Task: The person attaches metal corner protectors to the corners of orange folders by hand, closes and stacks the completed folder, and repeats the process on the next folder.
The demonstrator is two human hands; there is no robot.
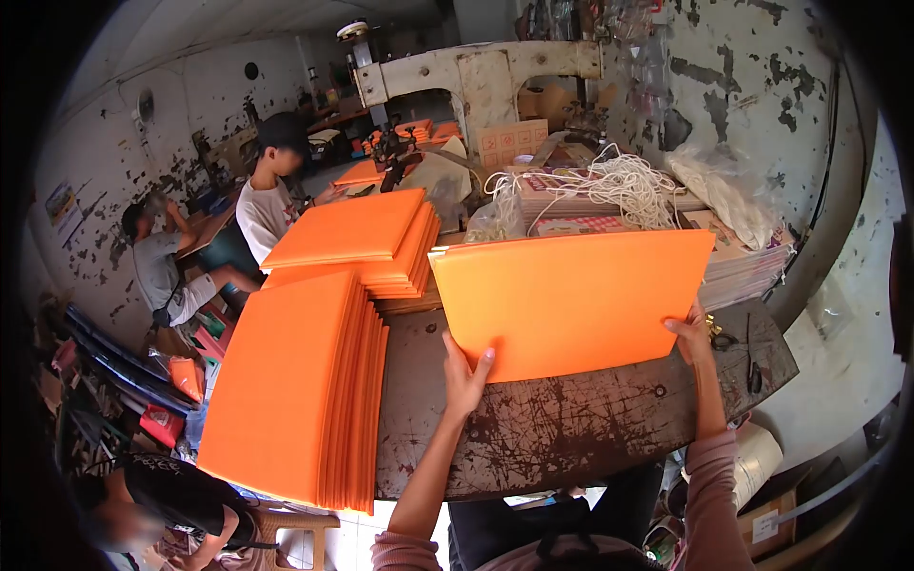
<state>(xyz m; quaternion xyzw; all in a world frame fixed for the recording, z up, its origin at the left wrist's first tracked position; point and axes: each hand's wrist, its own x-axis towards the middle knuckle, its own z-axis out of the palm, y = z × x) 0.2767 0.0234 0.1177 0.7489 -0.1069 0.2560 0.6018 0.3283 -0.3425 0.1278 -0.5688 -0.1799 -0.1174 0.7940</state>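
Note:
Both my hands hold a thin stack of flat orange paper sheets (576, 305), tilted up above the worn table. At its lower left corner is my left hand (465, 381), thumb on the front face and fingers behind. My right hand (692, 333) grips the right edge the same way, its thumb in front and the other fingers mostly hidden. To the left of the held sheets, a tall pile of orange sheets (286, 371) leans over the table's left side. Another orange pile (347, 233) lies behind it.
Scissors (724, 341) and a dark-handled tool (753, 371) lie at the scratched table's (552, 428) right end. White cord (633, 190) rests on stacked printed card behind, near a large machine frame (486, 76). Several people are at the left, one (271, 195) beside the orange piles.

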